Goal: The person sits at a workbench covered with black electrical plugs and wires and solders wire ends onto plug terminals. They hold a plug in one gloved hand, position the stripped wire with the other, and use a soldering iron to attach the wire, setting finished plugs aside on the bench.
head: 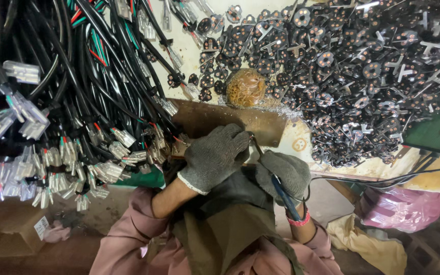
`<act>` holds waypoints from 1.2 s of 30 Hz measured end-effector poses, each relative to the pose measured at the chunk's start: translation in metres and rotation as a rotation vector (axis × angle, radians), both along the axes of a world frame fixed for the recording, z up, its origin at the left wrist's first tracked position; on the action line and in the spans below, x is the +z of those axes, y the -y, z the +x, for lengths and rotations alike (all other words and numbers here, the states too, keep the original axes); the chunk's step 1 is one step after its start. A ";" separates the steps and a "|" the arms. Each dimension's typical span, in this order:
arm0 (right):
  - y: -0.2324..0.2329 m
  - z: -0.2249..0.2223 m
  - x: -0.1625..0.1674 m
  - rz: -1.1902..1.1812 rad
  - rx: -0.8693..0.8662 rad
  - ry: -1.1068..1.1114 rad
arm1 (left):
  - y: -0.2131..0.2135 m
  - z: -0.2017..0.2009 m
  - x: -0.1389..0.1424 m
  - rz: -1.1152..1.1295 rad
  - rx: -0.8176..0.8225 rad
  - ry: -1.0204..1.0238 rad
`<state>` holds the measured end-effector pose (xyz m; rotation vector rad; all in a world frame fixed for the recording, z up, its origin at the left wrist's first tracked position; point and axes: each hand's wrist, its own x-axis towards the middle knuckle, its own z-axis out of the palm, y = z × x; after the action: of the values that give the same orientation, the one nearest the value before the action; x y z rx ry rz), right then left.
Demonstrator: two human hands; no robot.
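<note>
Closest to us, we are wearing a pink long-sleeved top (128, 244) with an olive apron (230, 229) over it, and both our hands are gloved in grey knit. We are curling our left hand (215, 155) shut over the ends of a wire bundle at the bench edge, seemingly pinning one lead steady, though the glove is hiding exactly which wire the fingers are gripping. We are closing our right hand (283, 173) around a blue-handled tool (283, 196), its handle running down past the red beaded bracelet (298, 221) on our wrist and its thin metal tip (255, 145) pointing up to meet the left hand, so the work is sitting right between the two gloves. Black cables with clear plastic connectors (57, 153) are hanging in a thick mass to our left, probably kept within easy reach. We are facing a cream bench (301, 145), stained and worn, with a brown plate (220, 119) lying across its edge. A heap of small black round plug inserts with copper cores (342, 76) is covering most of it, and a golden scouring ball (245, 87) is resting beside that heap. Below right, a pink plastic bag (403, 209) and pale cloth (367, 244) are lying on the floor.
</note>
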<state>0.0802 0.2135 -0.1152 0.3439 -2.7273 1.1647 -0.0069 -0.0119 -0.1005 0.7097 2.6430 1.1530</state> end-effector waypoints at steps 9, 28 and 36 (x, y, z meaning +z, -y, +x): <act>-0.016 0.027 -0.042 -0.719 -0.574 0.318 | -0.001 -0.003 0.000 0.027 0.027 -0.030; 0.050 -0.136 0.090 0.316 -0.147 -0.020 | 0.015 -0.011 0.011 0.009 0.150 0.021; 0.030 -0.129 0.078 0.399 0.033 0.014 | 0.014 -0.015 0.009 -0.012 0.130 -0.048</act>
<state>-0.0486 0.1832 -0.0376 0.4290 -2.9646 0.6214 -0.0222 -0.0263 -0.0913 0.5785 2.7703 1.1648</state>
